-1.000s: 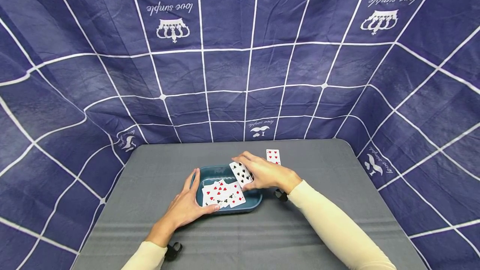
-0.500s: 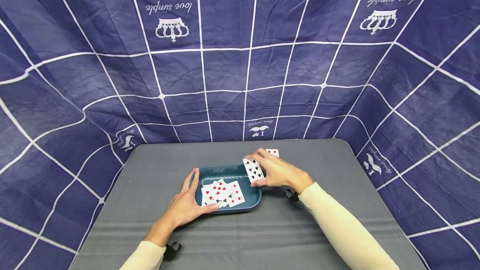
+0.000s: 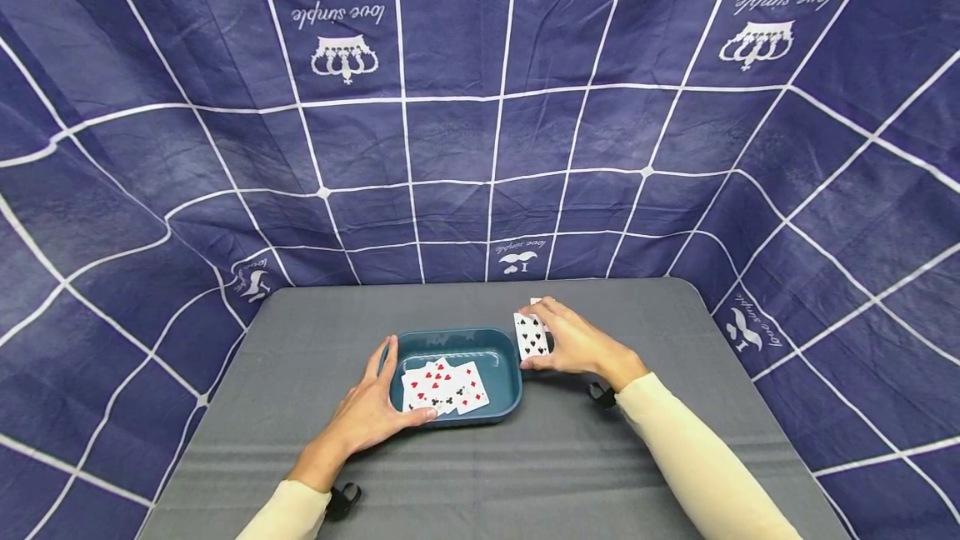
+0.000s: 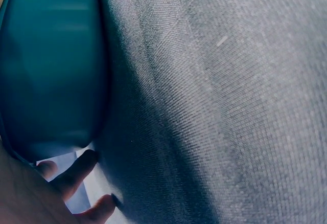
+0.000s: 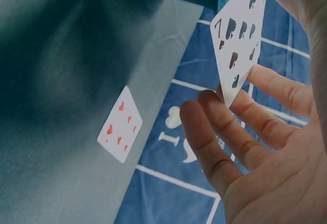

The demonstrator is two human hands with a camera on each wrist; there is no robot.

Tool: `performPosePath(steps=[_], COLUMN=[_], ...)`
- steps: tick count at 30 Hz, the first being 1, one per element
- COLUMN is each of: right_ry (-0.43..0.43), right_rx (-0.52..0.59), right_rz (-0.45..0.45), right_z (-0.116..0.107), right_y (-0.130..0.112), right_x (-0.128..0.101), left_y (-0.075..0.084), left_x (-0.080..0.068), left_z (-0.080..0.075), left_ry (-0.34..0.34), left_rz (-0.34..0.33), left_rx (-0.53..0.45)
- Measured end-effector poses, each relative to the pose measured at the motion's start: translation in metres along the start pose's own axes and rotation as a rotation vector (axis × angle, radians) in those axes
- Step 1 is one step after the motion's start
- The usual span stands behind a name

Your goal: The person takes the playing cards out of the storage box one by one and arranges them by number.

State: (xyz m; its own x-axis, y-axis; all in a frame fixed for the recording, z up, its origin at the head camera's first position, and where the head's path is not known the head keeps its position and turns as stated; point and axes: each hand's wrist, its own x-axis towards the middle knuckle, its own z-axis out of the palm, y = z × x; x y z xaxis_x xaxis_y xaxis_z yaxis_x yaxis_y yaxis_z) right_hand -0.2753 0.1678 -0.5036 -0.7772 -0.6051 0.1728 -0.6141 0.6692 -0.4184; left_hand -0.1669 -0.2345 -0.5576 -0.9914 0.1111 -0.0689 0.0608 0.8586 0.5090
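Note:
A blue-green tray (image 3: 498, 386) sits on the grey table, with several overlapping playing cards (image 3: 438, 386) face up in its left part. My left hand (image 3: 360, 411) grips the tray's left end, thumb over the near rim and fingers along the far side. Just right of the tray, my right hand (image 3: 573, 344) pinches a spades playing card (image 3: 532, 337) by its opposite edges, face showing. The right wrist view shows this spades card (image 5: 239, 37) tilted, clear of the table. Beyond that hand lies a hearts playing card (image 5: 121, 124), mostly hidden in the head view.
The grey table (image 3: 465, 473) has rounded far corners. Dark blue cloth (image 3: 450, 140) with white lines hangs behind it and at both sides. A black strap (image 3: 343, 500) is on the left wrist and another black strap (image 3: 602, 394) on the right.
My right hand has carried the spades card from above the tray to the right, past its right rim. The hearts card behind has become mostly covered. My left hand stays on the tray.

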Motion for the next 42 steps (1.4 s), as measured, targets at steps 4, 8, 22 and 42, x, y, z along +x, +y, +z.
performPosePath(steps=[4, 8, 22, 42], right_ry=[0.018, 0.04, 0.019, -0.008], right_rx=[-0.003, -0.031, -0.011, -0.085], right_rz=[0.006, -0.019, 0.075, 0.134], right_z=[0.001, 0.004, 0.021, 0.041], right_y=[0.008, 0.018, 0.034, 0.034], right_x=[-0.005, -0.011, -0.033, -0.043], left_y=[-0.001, -0.001, 0.002, 0.001], left_x=[0.0, 0.001, 0.0, 0.001], left_z=[0.001, 0.001, -0.001, -0.001], left_ry=[-0.001, -0.001, -0.006, -0.019], left_rz=[-0.003, -0.002, -0.009, -0.011], left_rx=[0.005, 0.012, 0.007, 0.004])
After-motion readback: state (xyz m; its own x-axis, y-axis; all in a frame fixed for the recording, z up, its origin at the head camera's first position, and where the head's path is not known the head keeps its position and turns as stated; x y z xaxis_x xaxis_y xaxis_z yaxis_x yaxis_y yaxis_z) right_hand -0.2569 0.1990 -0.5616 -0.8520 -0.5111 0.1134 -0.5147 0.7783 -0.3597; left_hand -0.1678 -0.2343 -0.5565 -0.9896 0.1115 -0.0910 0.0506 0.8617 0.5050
